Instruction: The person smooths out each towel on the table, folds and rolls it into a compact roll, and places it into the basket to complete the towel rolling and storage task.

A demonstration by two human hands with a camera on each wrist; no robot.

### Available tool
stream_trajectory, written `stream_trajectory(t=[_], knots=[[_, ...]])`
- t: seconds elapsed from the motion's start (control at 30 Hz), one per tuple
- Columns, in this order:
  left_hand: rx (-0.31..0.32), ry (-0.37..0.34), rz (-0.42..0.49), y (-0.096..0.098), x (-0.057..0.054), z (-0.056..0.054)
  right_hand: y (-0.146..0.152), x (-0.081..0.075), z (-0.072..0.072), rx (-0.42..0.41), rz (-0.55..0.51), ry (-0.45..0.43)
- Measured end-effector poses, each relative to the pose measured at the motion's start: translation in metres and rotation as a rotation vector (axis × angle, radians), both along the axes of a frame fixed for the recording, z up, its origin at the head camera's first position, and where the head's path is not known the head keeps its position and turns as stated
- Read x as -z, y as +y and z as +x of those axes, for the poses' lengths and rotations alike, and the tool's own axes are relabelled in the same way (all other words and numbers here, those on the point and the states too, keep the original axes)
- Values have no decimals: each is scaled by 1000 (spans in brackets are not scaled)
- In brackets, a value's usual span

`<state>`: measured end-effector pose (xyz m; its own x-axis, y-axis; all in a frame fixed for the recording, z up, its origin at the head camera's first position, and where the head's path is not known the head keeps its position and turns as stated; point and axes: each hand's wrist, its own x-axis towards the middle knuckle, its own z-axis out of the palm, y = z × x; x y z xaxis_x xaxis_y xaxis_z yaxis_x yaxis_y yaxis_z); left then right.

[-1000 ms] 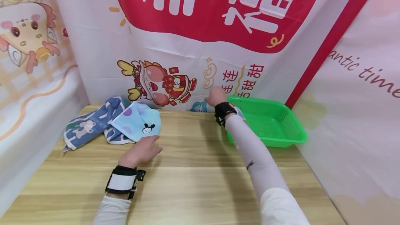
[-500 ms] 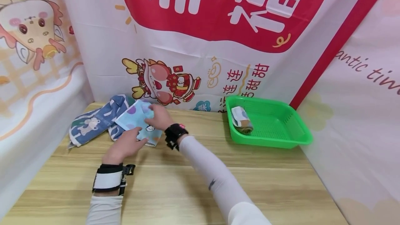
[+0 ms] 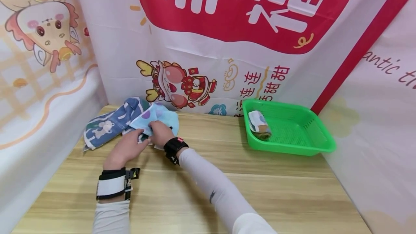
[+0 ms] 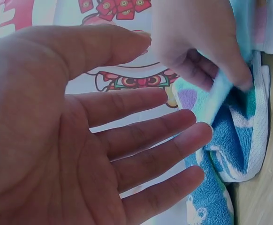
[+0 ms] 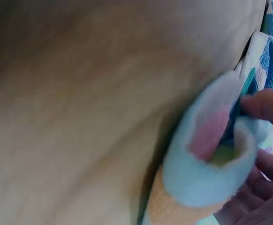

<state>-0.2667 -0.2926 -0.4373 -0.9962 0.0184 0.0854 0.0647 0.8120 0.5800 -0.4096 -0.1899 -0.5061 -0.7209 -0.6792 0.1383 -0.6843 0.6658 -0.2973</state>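
A light blue towel (image 3: pixel 168 116) with purple dots lies at the back left, over a darker blue towel (image 3: pixel 108 127) with a bear on it. My right hand (image 3: pixel 161 135) pinches the near edge of the light blue towel between thumb and fingers. In the right wrist view that towel (image 5: pixel 200 180) curves up into a loose fold, its inside showing pink and green. Beside the towels, my left hand (image 3: pixel 125 150) hangs close in front of them. The left wrist view shows its fingers (image 4: pixel 150 143) spread and extended, with nothing in the palm.
A green plastic basket (image 3: pixel 287 150) stands at the back right by the wall. In its left end sits a rolled towel (image 3: pixel 259 124) in white and brown. Printed cloth hangings (image 3: pixel 201 42) enclose the wooden table (image 3: pixel 182 190) at the back and both sides.
My right hand has moved left from the basket to the light blue towel and taken its edge, folding it up. The left hand has shifted slightly left. The camera view has turned a little left.
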Motion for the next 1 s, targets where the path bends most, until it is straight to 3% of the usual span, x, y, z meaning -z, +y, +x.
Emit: stream_trajectory(t=[0.2,0.43,0.7,0.83,1.0], knots=[[5,7,4,0,0,-2,18,-12,-10,-13,-127,-76],[5,49,-25,1,-1,-8,44,-40,-15,-134,-233,-86],[-17,82,5,5,0,-11,84,-62,3,-201,-289,-148],[-9,107,25,11,-2,-11,108,-69,11,-205,-321,-110],[-4,205,63,21,-4,-15,134,-81,22,-224,-352,-71]])
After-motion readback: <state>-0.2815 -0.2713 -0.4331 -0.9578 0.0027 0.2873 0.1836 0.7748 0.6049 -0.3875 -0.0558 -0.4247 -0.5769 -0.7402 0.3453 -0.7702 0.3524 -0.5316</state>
